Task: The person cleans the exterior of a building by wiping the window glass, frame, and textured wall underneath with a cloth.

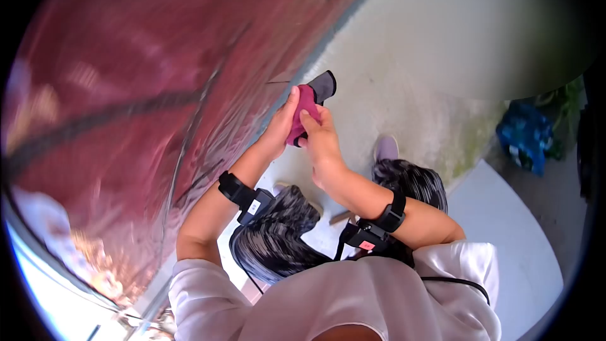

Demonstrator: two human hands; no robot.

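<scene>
Between my two hands is a small pink cloth item (303, 110) with black edging and a grey part (323, 86) that sticks out past my fingers at the upper right. My left hand (282, 120) holds it from the left side, thumb along its edge. My right hand (320, 136) pinches it from the right, with the thumb on the pink face. The fingers behind the cloth are partly hidden.
A dark red sheet (139, 76) fills the left side. Below lies a pale floor (379, 101), with my shoe (386, 148) on it. At the right are a blue plastic bag (525, 136), green leaves (568, 110) and a light grey panel (505, 227).
</scene>
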